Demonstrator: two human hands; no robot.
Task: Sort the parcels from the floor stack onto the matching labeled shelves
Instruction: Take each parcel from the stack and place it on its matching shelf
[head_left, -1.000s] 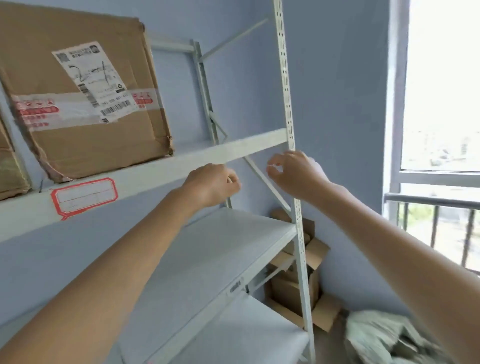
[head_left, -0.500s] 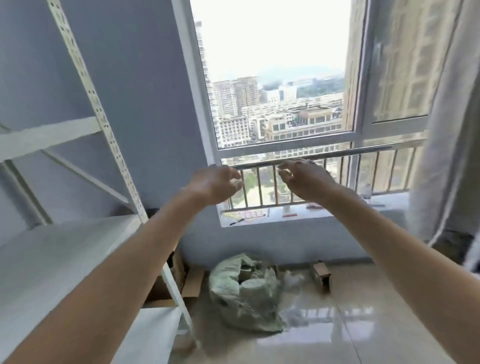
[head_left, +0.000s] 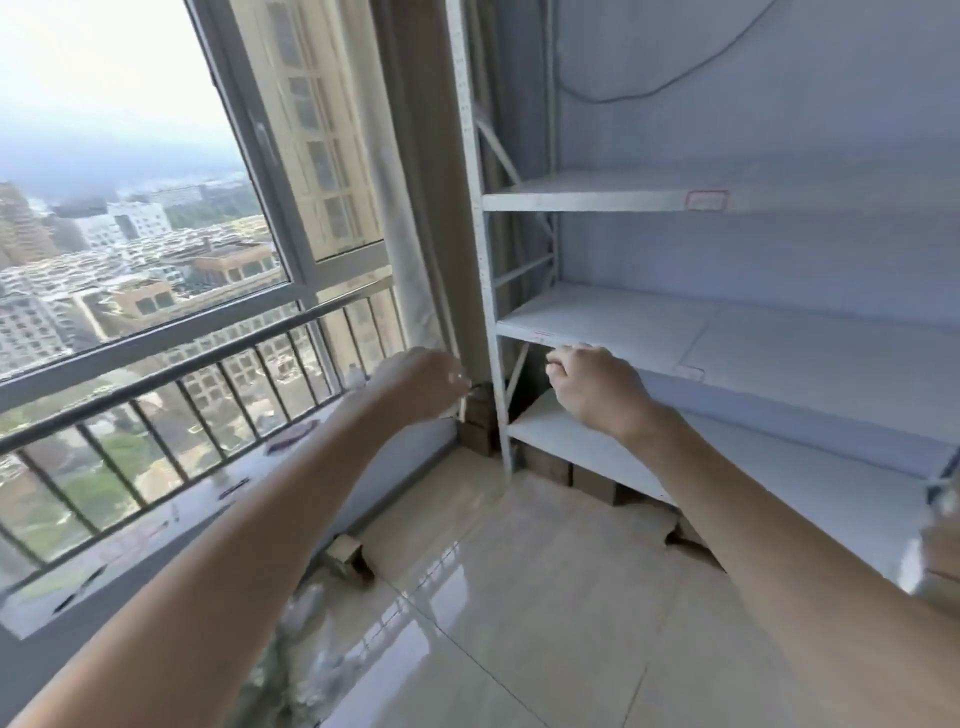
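Note:
Both my arms reach forward at chest height with nothing in them. My left hand hangs with loosely curled fingers in front of the curtain's lower end. My right hand, curled just as loosely, hovers before the left end of a white metal shelf unit. Its three visible boards carry no parcels. Red-outlined labels sit on the front edge of the upper board and the middle board. Brown cardboard boxes lie on the floor under the lowest board.
A large window with a dark railing fills the left, with a sill below it. A beige curtain hangs between window and shelf. A small cardboard box and crumpled plastic wrap lie on the glossy tiled floor.
My view has swung right, from a shelf holding a taped cardboard parcel, past the window, to this second shelf unit. Both hands stayed out in front, holding nothing.

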